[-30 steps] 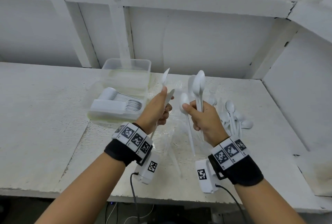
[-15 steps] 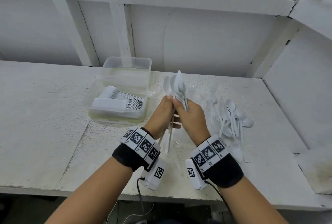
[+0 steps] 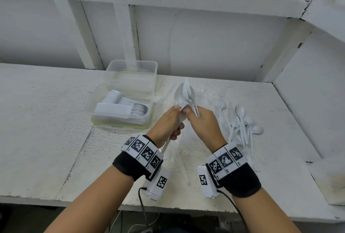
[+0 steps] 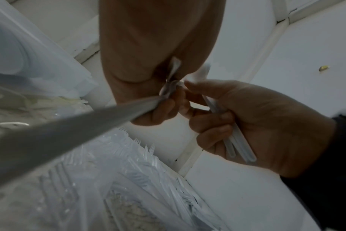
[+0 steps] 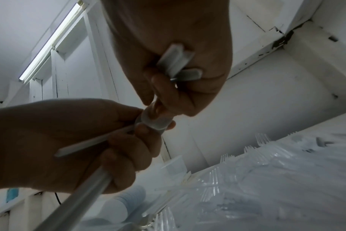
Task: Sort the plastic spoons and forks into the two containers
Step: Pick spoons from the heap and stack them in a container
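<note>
White spoons (image 3: 184, 94) clamped by both hands' grip; only wrist views show forks (image 4: 140, 156).

Your left hand (image 3: 169, 122) and right hand (image 3: 202, 123) meet above the table, knuckles nearly touching, both forearms angled inward, each with fingers curled tight round white spoons (image 3: 184, 93), bowls up.
</note>
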